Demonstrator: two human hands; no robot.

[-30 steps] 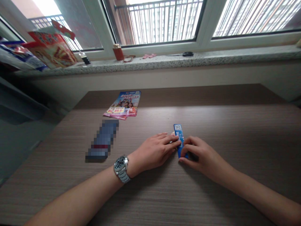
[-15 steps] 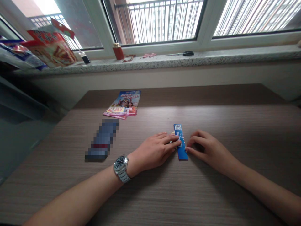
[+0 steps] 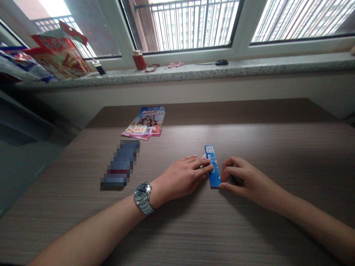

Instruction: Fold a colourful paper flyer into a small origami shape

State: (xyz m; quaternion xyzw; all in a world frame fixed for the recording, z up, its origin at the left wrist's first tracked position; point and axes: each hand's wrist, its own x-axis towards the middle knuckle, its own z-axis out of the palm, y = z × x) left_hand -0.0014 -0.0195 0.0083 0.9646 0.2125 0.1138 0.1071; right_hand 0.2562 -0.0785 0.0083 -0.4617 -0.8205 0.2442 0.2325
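A narrow blue folded paper (image 3: 215,180) with a QR code at its far end lies on the brown table (image 3: 172,229). My left hand (image 3: 188,175), a metal watch on its wrist, rests with outstretched fingertips on the paper's left side and middle. Under those fingers a pale bit of paper pokes out. At the paper's near right corner is my right hand (image 3: 237,175), thumb and index finger drawn close together at the edge; whether they pinch it is too small to tell.
Several colourful flyers (image 3: 148,123) are stacked at the back left. Nearer lies a blurred dark flat object (image 3: 120,166). On the stone sill (image 3: 177,74) stand food bags (image 3: 63,59), a red container (image 3: 139,61) and scissors (image 3: 221,62).
My right hand has slid a little toward me along the paper's right edge, down to its near corner, and its thumb and index finger are closer together. My left hand has stayed put.
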